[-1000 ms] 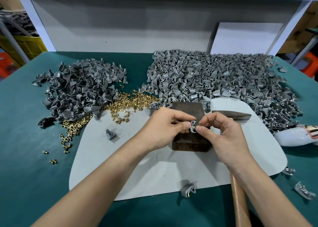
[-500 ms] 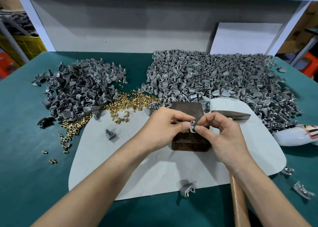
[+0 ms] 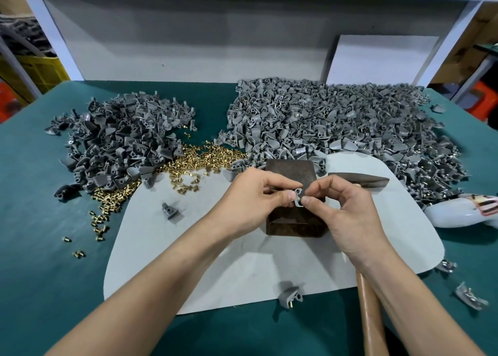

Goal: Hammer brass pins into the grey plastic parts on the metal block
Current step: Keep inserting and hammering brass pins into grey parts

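Two heaps of grey plastic parts fill the far half of the green table cover (image 3: 40, 221), the wider right heap (image 3: 336, 118) and the darker left heap (image 3: 121, 145), while a pale grey mat (image 3: 242, 274) covers the near middle. A drift of brass pins (image 3: 199, 159) lies between the heaps and spills onto the mat's far left edge. The hammer (image 3: 361, 179) has its dark head just right of the metal block (image 3: 291, 167) and its wooden handle running back under the right forearm; whether any finger grips it cannot be told. The block stands at the mat's far middle, partly hidden by both hands. The left hand (image 3: 256, 196) and the right hand (image 3: 347, 212) meet over the block's top, each pinching the same single grey plastic part (image 3: 298, 196) between thumb and forefinger, its holes facing the camera. It looks held just above the block rather than resting on it, though that is hard to tell. No pin shows at the fingertips. I judge this to be the setting-up step: a part being turned and seated before any blow. The next move likely calls for the part flat and steady on the block, a pin upright in a hole, the left hand steadying it and the right taking up the hammer. Smaller things are a lone part (image 3: 169, 212) on the mat's left and a pinned part (image 3: 289, 296) at its near edge.
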### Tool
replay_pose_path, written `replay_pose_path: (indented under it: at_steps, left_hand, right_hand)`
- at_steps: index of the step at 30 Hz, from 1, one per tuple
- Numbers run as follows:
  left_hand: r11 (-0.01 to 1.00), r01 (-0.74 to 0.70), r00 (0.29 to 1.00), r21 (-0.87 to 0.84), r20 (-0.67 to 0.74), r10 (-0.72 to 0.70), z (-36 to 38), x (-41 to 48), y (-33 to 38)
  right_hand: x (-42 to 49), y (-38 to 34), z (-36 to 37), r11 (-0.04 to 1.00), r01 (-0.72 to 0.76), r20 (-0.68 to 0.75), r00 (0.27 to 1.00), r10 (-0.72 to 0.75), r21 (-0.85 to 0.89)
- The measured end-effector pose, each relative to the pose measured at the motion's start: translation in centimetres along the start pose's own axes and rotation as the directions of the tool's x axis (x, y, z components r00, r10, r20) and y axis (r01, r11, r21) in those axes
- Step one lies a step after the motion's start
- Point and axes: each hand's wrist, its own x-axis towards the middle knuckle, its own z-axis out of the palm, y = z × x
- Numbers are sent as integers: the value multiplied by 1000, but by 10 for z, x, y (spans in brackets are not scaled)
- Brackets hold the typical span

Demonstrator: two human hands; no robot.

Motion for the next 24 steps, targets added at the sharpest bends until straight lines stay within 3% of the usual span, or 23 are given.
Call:
replay_pose_path:
  at_steps: [17, 24]
  left_hand:
    - [1000, -24, 999, -7, 29, 24, -3, 1, -1]
    - [999, -22, 999, -26, 43, 23, -3, 1, -2]
  right_hand:
    - [1, 3, -2, 996, -48, 20, 999, 47, 69]
    - [3, 4, -11, 982, -103, 123, 989, 84, 160]
